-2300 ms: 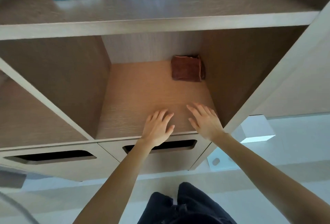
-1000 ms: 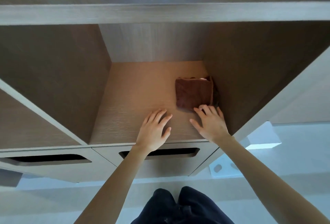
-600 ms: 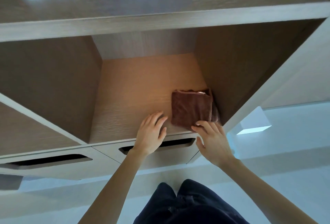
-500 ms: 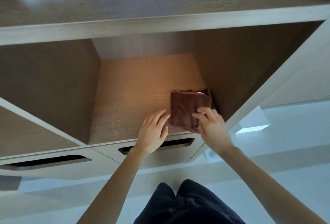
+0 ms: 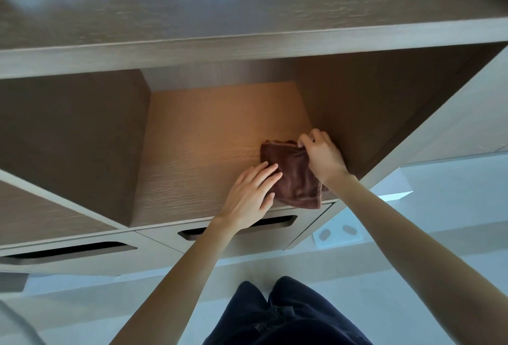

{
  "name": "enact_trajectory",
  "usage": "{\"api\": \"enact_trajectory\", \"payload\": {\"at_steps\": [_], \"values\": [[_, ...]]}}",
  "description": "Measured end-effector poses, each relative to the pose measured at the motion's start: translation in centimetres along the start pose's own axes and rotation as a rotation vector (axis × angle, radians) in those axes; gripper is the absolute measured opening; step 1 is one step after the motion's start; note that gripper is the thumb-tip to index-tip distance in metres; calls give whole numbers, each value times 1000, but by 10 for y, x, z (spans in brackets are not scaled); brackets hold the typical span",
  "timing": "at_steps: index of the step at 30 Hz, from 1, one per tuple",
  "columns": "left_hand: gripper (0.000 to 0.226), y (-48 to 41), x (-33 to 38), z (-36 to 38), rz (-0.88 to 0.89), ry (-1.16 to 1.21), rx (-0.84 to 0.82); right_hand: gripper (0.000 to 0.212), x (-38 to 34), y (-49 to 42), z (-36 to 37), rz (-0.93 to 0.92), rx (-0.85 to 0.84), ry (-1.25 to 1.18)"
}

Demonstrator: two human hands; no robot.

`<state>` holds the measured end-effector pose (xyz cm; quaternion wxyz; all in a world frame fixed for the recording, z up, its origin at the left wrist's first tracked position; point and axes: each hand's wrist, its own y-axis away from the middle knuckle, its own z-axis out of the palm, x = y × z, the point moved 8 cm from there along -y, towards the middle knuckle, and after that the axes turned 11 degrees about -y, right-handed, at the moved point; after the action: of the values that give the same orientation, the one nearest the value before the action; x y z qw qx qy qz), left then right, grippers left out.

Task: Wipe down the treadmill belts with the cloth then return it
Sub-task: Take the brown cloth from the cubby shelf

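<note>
Pinching the far edge of the folded brown terry cloth (image 5: 295, 177) with the curled right hand (image 5: 323, 156) while pressing its left side with the flat, straight-fingered left hand (image 5: 250, 193), at the near right of the pale wooden cubby floor (image 5: 206, 152), near hem overhanging the lip. Probably handling soft, light and floppy, so gripping through all folded layers. Lying much nearer than earlier, then sitting in the far right corner, untouched.

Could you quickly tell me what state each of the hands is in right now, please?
Left hand: open, straight fingers resting against the folded brown terry cloth.
Right hand: closed, pinching that cloth's far edge.
</note>
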<state>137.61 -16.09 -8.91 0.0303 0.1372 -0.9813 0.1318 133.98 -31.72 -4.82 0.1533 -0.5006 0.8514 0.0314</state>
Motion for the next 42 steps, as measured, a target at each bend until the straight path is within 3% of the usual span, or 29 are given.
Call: {"api": "enact_trajectory", "payload": {"at_steps": [3,6,10,13,15,23,27,34,38,42], "values": [[45,0,-1,1,6,-4,-17,38,3,-8,-12,13,106,-66],[47,1,-4,4,-2,-14,-34,39,3,-8,4,23,-31,10],[50,5,-11,9,-42,-27,-72,37,-20,24,15,-138,-4,-174],[55,16,-21,14,-80,-53,-91,59,-13,42,50,-85,-237,-70],[56,25,-29,16,-106,-72,-110,66,-8,42,60,-50,-281,-4],[51,56,-46,5,-129,-103,-114,66,-28,70,52,-60,-27,12],[50,62,-44,6,-106,-120,-145,79,-27,55,59,88,-65,-65],[53,62,-39,4,-108,-92,-147,46,-42,82,43,-22,252,-16],[42,57,-34,-4,-45,-46,-98,44,-38,94,31,-127,263,42],[37,49,-6,-7,66,8,-87,46,-13,138,13,-43,272,-46]]}}
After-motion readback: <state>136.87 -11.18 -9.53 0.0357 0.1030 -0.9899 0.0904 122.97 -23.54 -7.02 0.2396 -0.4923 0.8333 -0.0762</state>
